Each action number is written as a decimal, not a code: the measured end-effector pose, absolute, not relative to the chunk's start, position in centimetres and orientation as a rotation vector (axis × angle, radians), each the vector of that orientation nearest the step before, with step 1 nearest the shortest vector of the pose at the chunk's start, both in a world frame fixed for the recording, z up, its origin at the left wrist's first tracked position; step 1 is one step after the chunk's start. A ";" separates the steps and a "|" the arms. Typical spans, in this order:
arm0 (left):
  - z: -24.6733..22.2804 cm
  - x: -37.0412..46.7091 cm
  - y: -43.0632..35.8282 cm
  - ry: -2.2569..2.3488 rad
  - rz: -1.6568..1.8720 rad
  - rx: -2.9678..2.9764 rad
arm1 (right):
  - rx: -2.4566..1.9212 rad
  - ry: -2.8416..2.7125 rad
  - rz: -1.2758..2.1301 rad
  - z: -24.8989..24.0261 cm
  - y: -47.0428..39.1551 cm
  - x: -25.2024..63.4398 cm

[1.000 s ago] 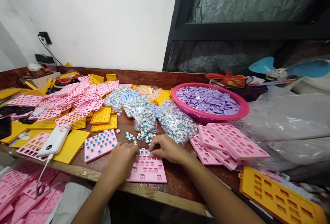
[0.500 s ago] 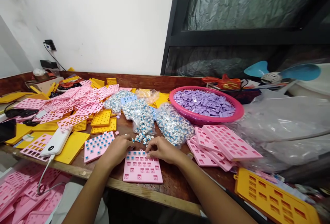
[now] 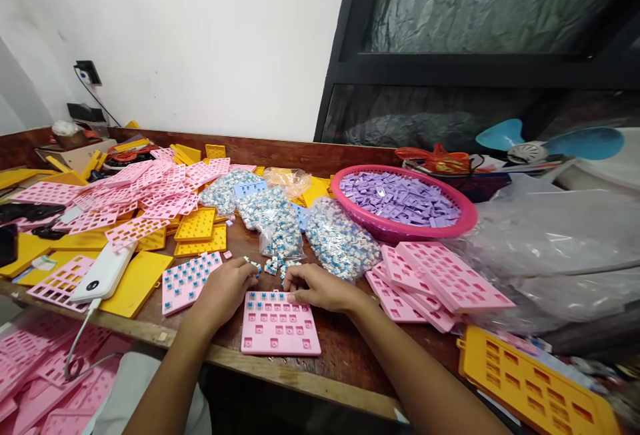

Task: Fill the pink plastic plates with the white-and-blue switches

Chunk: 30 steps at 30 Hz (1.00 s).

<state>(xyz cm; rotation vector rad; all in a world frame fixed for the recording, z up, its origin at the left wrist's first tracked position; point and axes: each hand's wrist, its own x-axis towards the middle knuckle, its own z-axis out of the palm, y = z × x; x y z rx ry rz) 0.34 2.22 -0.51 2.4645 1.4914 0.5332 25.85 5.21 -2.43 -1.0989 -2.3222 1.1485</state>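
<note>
A pink plate (image 3: pixel 280 340) with square holes lies flat at the table's front edge. Blue-topped keyboard switches (image 3: pixel 264 295) sit in its upper left holes; the lower holes show no switches. My right hand (image 3: pixel 317 288) is closed in a pinch over the plate's upper edge, its fingertips hiding whatever they grip. Beside the plate's upper left corner, my left hand (image 3: pixel 230 288) has its fingers curled together near loose switches; what is in them is hidden. Several loose blue-and-white switches (image 3: pixel 274 265) lie between the hands, just beyond the plate.
Clear bags of switches (image 3: pixel 341 241) stand behind the hands. Left are a pink plate with switches (image 3: pixel 185 281), yellow plates (image 3: pixel 196 225) and a white power bank (image 3: pixel 105 277). Right are stacked pink plates (image 3: pixel 450 278), a pink basket (image 3: pixel 467 215) of purple pieces, and a yellow plate (image 3: pixel 530 381).
The view has shifted slightly. My left hand has moved a little toward me and its fingers have drawn in. My right hand stays at the plate's upper edge.
</note>
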 end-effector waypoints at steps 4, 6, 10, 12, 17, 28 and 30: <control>0.3 0.2 -0.3 1.347 0.678 2.383 | -1.056 -2.136 1.388 -2.4 5.4 26.2; 0.3 0.2 -1.5 1.288 0.659 2.375 | -1.037 -2.092 1.410 -2.1 5.5 26.4; -0.8 1.1 -2.6 1.266 0.504 2.552 | -1.083 -2.191 0.958 -1.5 5.3 26.1; -1.6 1.6 -2.5 1.281 0.414 2.679 | -1.112 -2.291 0.736 -1.5 5.1 25.6; -2.5 2.0 -2.2 1.293 0.328 2.787 | -1.174 -2.454 0.510 -2.3 4.7 24.7; -1.9 1.7 -1.6 1.366 0.529 2.443 | -1.150 -2.366 0.542 -0.8 4.6 25.9; -1.7 1.4 -1.3 1.407 0.519 2.431 | -1.125 -2.360 0.577 -0.5 4.6 25.9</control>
